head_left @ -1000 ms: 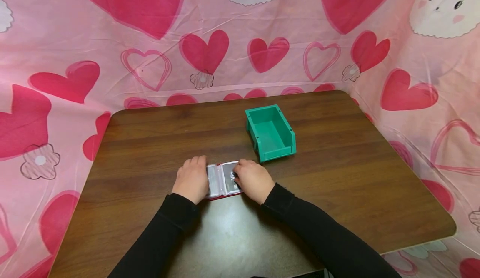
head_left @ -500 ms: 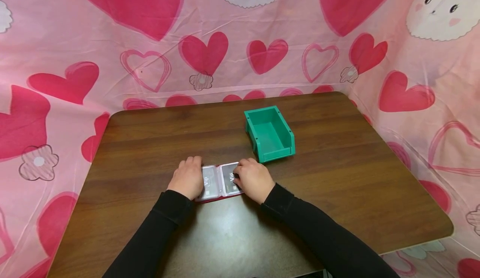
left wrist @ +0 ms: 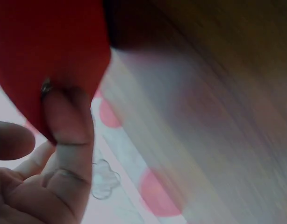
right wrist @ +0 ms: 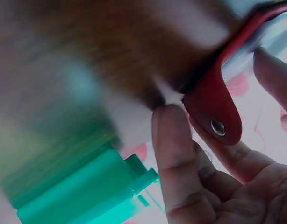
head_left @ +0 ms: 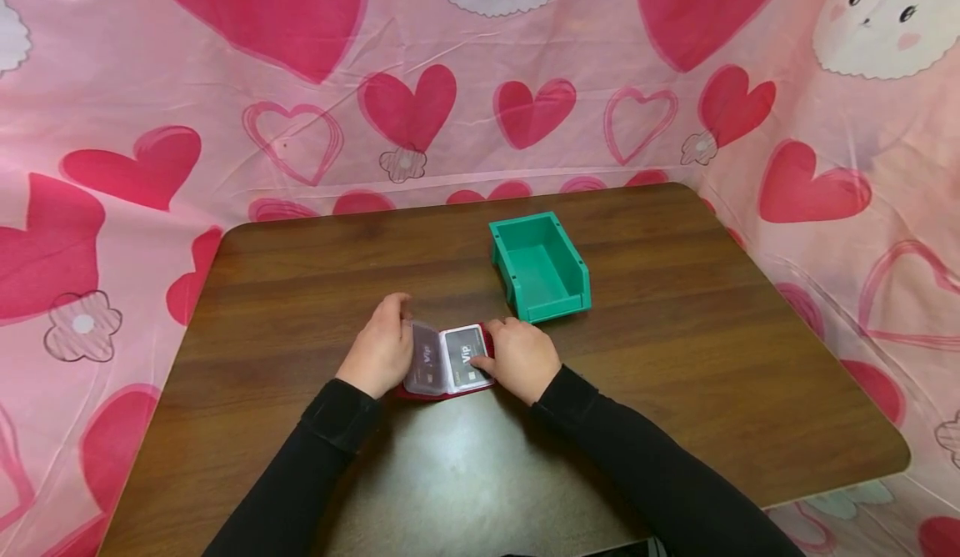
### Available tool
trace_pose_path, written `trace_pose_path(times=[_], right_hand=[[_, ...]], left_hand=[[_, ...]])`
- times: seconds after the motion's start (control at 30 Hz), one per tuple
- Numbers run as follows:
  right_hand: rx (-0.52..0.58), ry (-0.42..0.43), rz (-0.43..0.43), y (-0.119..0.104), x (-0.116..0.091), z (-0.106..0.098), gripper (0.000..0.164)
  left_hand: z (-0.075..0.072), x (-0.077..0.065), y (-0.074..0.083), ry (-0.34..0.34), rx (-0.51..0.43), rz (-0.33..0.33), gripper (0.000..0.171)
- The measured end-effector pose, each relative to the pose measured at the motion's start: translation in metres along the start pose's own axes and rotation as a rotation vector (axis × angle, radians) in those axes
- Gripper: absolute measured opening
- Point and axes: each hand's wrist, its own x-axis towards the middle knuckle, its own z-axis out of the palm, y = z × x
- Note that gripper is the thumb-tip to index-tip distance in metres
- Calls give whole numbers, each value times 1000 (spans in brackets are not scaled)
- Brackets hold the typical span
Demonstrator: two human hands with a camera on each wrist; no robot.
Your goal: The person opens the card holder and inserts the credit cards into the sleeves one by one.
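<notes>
A small red card holder (head_left: 427, 367) lies spread on the wooden table in the head view, its clear sleeves showing dark cards marked "Vip". My left hand (head_left: 379, 348) holds its left side, where a sleeve leaf tilts up. In the left wrist view a finger of that hand (left wrist: 68, 158) presses the red cover (left wrist: 50, 37) beside a small metal snap. My right hand (head_left: 527, 360) grips the right side, thumb over the right card (head_left: 465, 357). In the right wrist view the red strap (right wrist: 209, 105), with a round snap, hangs between that hand's thumb and fingers.
A green plastic bin (head_left: 542, 269) stands behind and right of the card holder, close to my right hand. The wooden table (head_left: 675, 332) has rounded corners. Pink heart-patterned cloth (head_left: 465, 40) hangs along its back and sides.
The left leaf of the card holder has come up from flat to tilted. My left hand has shifted left and turned. My right hand has slid slightly right, uncovering more of the right card.
</notes>
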Motion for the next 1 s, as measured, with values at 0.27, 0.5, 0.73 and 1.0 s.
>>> trace_pose_path(times=[0.27,0.5,0.73,1.0], right_hand=[[125,-92,21,8,3,-6,38],[296,-178,106,15,3,-16,43],[423,-213,149,23,3,-22,26],[515,-197,162,27,3,-22,14]], left_hand=[[9,-6,16,-6,-151,162,46],[26,-11,24,-115,-165,182,43],[41,-14,24,-132,67,309,32],[52,-16,24,-150,213,439,33]])
